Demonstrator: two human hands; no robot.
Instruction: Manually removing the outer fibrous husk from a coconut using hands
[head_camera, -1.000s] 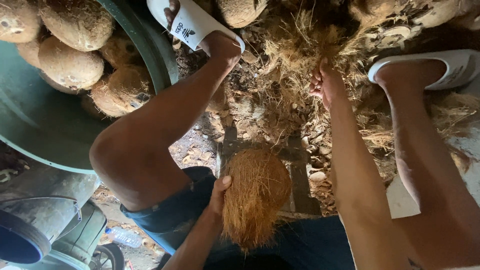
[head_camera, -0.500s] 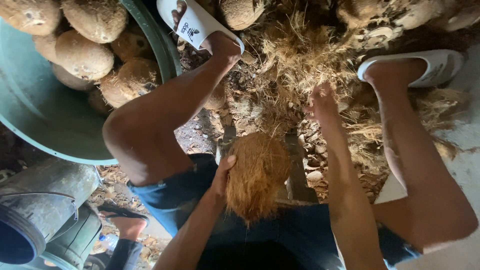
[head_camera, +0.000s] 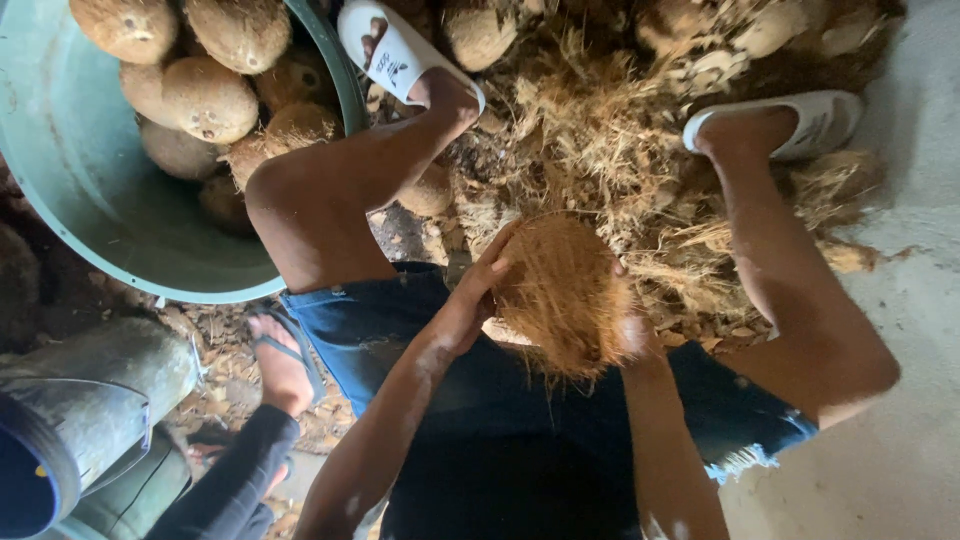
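**Both hands clasp a husky coconut over the lap**

Clasped between both hands, a brown, fibrous coconut (head_camera: 565, 295) sits just above the person's lap, in front of the knees. Left hand (head_camera: 470, 300) presses flat against the coconut's left side, fingers (head_camera: 497, 262) stretched up along the husk and not curled shut. Right hand (head_camera: 632, 335) cups the lower right side; most of it is hidden behind the husk, so how far its fingers wrap round cannot be told.

Beyond the coconut lies a heap of torn husk fibre (head_camera: 610, 130) spread over the ground between the person's two feet, each in a white sandal: one (head_camera: 400, 55) up by the tub, the other (head_camera: 815, 120) out to the right on the pale floor (head_camera: 900, 400). The person wears blue denim shorts (head_camera: 370, 325) with a frayed hem.

To the left stands a large green tub (head_camera: 90, 200), holding several husked coconuts (head_camera: 205, 100) piled against its far wall. Low on the left, another person's foot (head_camera: 280, 365) in a dark sandal rests on husk litter, with a dark sleeve (head_camera: 230, 480) below it. A grey drum (head_camera: 90, 400) lies in the bottom left corner.
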